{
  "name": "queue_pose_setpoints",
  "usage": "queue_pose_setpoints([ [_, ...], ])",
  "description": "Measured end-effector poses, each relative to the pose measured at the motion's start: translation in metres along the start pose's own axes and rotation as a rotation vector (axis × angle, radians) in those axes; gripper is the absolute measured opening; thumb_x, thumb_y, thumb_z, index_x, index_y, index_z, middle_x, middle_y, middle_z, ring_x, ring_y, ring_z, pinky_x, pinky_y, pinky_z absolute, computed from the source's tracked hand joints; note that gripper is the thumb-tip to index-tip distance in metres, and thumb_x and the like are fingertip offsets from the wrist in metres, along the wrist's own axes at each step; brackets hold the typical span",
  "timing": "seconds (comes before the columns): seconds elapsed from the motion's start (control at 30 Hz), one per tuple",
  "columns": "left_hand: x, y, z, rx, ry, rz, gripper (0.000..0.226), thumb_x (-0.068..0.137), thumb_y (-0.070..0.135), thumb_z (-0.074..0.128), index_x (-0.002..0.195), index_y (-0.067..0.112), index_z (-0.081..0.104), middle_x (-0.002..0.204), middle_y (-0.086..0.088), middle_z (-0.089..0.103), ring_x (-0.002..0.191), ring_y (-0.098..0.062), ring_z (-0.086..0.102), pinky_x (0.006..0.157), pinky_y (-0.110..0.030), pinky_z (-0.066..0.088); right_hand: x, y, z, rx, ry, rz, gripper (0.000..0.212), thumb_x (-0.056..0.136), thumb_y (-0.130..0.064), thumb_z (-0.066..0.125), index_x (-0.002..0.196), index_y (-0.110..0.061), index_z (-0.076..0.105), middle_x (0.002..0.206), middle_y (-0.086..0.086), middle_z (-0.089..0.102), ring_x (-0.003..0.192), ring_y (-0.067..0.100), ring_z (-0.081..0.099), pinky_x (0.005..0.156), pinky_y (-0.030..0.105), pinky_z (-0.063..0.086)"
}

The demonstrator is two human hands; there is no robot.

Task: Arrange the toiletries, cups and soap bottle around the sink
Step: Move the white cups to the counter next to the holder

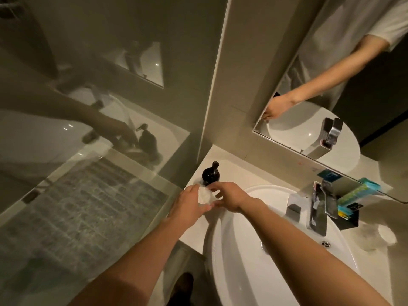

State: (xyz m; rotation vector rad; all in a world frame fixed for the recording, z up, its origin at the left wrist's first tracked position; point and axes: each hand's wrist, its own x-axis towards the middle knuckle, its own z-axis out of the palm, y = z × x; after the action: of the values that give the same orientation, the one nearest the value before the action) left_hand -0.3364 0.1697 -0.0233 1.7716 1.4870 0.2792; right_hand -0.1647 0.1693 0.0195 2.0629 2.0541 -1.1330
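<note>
holding a small clear cup between our left hand and right hand, just in front of the soap bottle, we risk knocking the bottle over with our fingertips.

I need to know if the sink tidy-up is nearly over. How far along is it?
Looks partway. The black soap bottle already stands upright at the counter's back left corner, and the toiletry packets sit in the black tray beside the faucet. In hand: the left hand and right hand together hold a clear cup beside the bottle. Left: another clear cup on the right.
</note>
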Motion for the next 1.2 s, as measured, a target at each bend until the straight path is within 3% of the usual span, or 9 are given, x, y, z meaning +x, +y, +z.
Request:
queue_pose_setpoints([
  [0.07,0.005,-0.002,0.001,0.013,-0.012,0.015,0.066,0.078,0.042,0.084,0.134,0.022,0.057,0.130,0.001,0.059,0.113,-0.022,0.059,0.092,-0.043,0.053,0.004,0.002,0.002,0.033,0.002,-0.004,0.057,0.076,-0.019,0.084,0.129,-0.024,0.063,0.120,0.000,0.069,0.093,0.023,0.068,0.091,0.039,0.054],
  [0.2,0.009,-0.009,0.000,0.009,-0.032,0.039,0.069,0.079,0.043,0.085,0.138,0.022,0.056,0.130,-0.001,0.062,0.112,-0.022,0.061,0.092,-0.041,0.054,0.011,0.004,0.008,0.058,0.011,-0.024,0.055,0.072,-0.019,0.086,0.123,-0.024,0.066,0.110,-0.002,0.072,0.088,0.020,0.069,0.090,0.038,0.054],
  [0.37,0.010,-0.015,-0.004,0.008,-0.047,0.055,0.072,0.077,0.051,0.084,0.138,0.024,0.057,0.128,0.001,0.065,0.111,-0.019,0.062,0.091,-0.037,0.054,0.014,0.006,0.011,0.084,0.000,-0.043,0.056,0.072,-0.022,0.086,0.124,-0.025,0.066,0.112,-0.003,0.071,0.089,0.020,0.069,0.090,0.038,0.055],
  [0.57,0.012,-0.018,-0.006,0.010,-0.080,0.050,0.070,0.077,0.043,0.087,0.138,0.023,0.058,0.127,0.004,0.065,0.114,-0.018,0.062,0.096,-0.039,0.054,0.014,0.006,0.019,0.120,0.009,-0.067,0.060,0.074,-0.037,0.084,0.129,-0.029,0.062,0.119,-0.004,0.070,0.096,0.021,0.068,0.092,0.040,0.056],
  [0.93,0.006,-0.022,-0.014,0.119,-0.085,0.074,0.065,0.075,0.046,0.088,0.131,0.026,0.061,0.120,0.004,0.069,0.104,-0.017,0.064,0.090,-0.038,0.056,0.003,-0.004,0.033,0.152,0.028,-0.038,0.060,0.080,-0.040,0.080,0.134,-0.028,0.056,0.127,0.000,0.068,0.103,0.023,0.067,0.099,0.040,0.052],
  [1.07,-0.008,-0.014,-0.027,0.137,-0.064,0.113,0.065,0.075,0.048,0.088,0.131,0.026,0.063,0.117,0.004,0.069,0.102,-0.016,0.064,0.085,-0.032,0.053,-0.015,-0.011,0.029,0.171,0.082,-0.087,0.058,0.078,-0.038,0.081,0.131,-0.028,0.059,0.120,-0.001,0.070,0.095,0.021,0.067,0.092,0.039,0.054],
  [1.2,-0.027,0.006,-0.050,0.185,-0.039,0.181,0.065,0.072,0.050,0.088,0.129,0.030,0.064,0.114,0.006,0.072,0.100,-0.016,0.066,0.086,-0.039,0.056,-0.044,-0.020,0.016,0.190,0.164,-0.138,0.056,0.078,-0.039,0.081,0.129,-0.030,0.059,0.116,-0.004,0.070,0.090,0.018,0.068,0.088,0.041,0.056],
])
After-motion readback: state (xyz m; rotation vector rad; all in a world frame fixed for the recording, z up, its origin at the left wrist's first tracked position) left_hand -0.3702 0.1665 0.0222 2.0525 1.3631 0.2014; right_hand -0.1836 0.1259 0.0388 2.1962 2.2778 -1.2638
